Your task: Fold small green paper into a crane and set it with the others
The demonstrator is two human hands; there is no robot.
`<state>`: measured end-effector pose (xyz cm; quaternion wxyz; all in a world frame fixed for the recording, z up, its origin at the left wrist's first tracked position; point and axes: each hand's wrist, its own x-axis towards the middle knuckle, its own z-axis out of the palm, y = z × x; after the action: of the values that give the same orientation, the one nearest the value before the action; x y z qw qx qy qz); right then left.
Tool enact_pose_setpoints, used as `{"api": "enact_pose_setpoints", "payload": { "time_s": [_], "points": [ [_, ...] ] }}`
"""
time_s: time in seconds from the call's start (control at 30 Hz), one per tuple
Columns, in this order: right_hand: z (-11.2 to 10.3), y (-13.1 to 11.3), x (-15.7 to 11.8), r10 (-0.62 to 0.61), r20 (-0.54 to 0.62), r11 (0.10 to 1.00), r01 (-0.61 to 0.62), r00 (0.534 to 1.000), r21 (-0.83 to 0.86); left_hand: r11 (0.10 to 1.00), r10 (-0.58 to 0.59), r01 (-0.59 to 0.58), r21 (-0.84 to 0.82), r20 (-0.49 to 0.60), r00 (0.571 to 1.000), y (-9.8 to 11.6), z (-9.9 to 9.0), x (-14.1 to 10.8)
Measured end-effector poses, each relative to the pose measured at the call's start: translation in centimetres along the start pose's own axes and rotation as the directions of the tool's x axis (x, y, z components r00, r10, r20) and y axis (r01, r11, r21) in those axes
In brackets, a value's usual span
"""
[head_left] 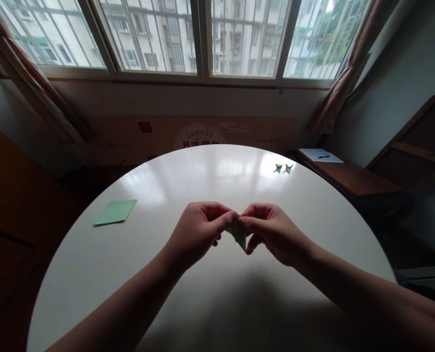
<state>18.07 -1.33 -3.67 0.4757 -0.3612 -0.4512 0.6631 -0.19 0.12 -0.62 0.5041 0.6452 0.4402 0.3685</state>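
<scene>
Over the white counter [93, 264], left hand [199, 230] and right hand [272, 232] pinch the green paper [240, 235] between them, each grip clamped near its top, where light, even pressure should keep edges crisp!

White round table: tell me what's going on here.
A person's left hand and right hand pinch a folded green paper between their fingers, above the white round table. Light green square paper lies on the table's left side. Two small green folded-paper figures sit side by side near its far right edge.
</scene>
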Motion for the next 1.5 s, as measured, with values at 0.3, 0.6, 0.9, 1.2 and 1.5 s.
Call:
{"api": "enact_pose_setpoints", "payload": {
  "time_s": [0.3,0.6,0.9,1.2,1.5],
  "points": [
    [0.4,0.0,-0.1,0.028,0.078,0.996,-0.021,0.997,-0.091,0.996,0.09,-0.091,0.0,-0.145,0.985,0.0,0.2,-0.1],
    [0.4,0.0,0.0,0.006,0.007,0.988,-0.005,1.0,-0.156,0.995,0.097,-0.094,0.021,-0.196,0.976,-0.2,0.0,-0.2],
    [-0.4,-0.7,0.2,-0.147,-0.066,0.985,0.14,0.987,-0.105,0.993,-0.064,0.06,0.105,0.041,0.997,0.0,0.1,0.0],
    [-0.4,-0.6,0.1,-0.104,-0.047,0.987,0.098,0.993,-0.13,0.997,-0.076,0.078,-0.012,0.144,0.987,0.0,-0.1,0.2],
    [-0.4,-0.5,0.2,-0.004,0.013,0.994,0.005,1.0,-0.105,0.99,-0.122,0.118,-0.079,-0.052,0.991,0.2,0.0,0.2]
  ]
}}
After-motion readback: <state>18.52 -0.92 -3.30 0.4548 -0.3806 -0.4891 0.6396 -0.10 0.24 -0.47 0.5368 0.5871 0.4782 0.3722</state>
